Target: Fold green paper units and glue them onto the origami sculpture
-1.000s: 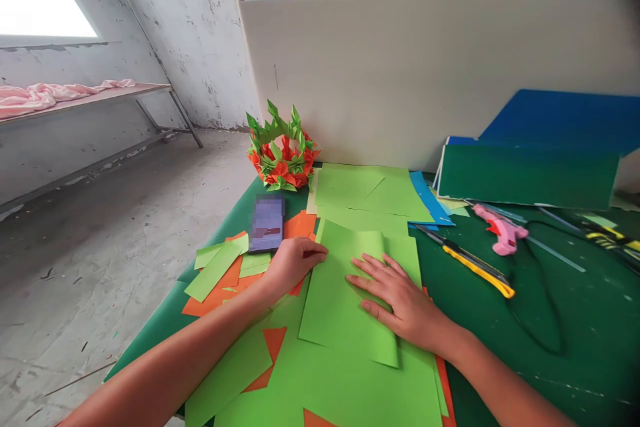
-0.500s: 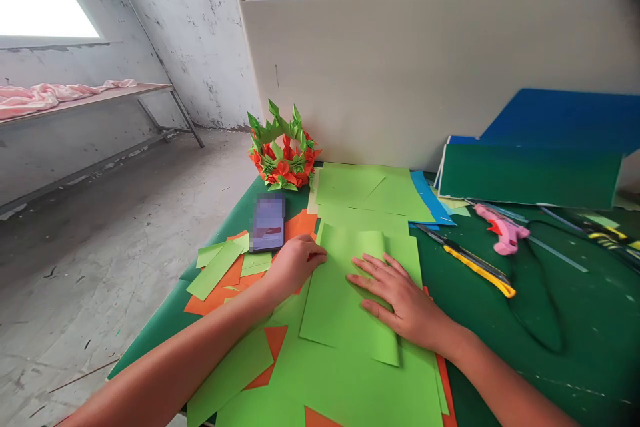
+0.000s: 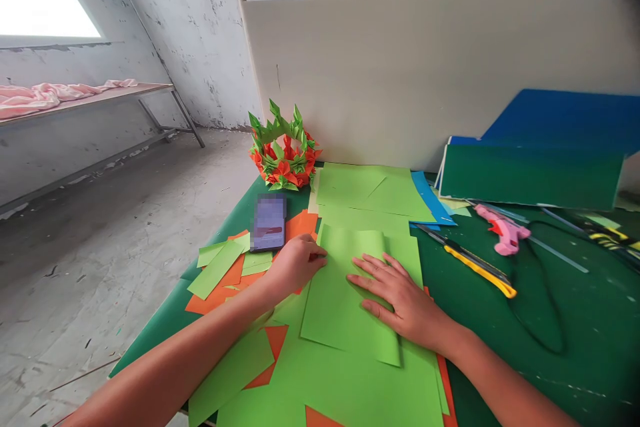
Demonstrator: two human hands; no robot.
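A light green sheet of paper (image 3: 335, 307), folded over along its right side, lies on larger green sheets (image 3: 350, 387). At its left edge my left hand (image 3: 299, 262) is closed, thumb and fingertips pinching the paper. My right hand (image 3: 395, 293) rests flat on the folded part with its fingers spread. Left of the paper, a phone (image 3: 267, 223) lies on green and orange paper scraps (image 3: 217, 270). Behind it stands a ring-shaped ornament (image 3: 285, 157) of folded green and orange paper.
On the green tabletop (image 3: 590, 320) at right lie a yellow utility knife (image 3: 475, 267) and a pink glue gun (image 3: 503, 230) with its cord. A grey board (image 3: 400, 73) stands along the back, with green and blue boards (image 3: 530, 173) leaning on it.
Almost nothing differs. Both hands keep their places on the folded green sheet, and the view has shifted very slightly.
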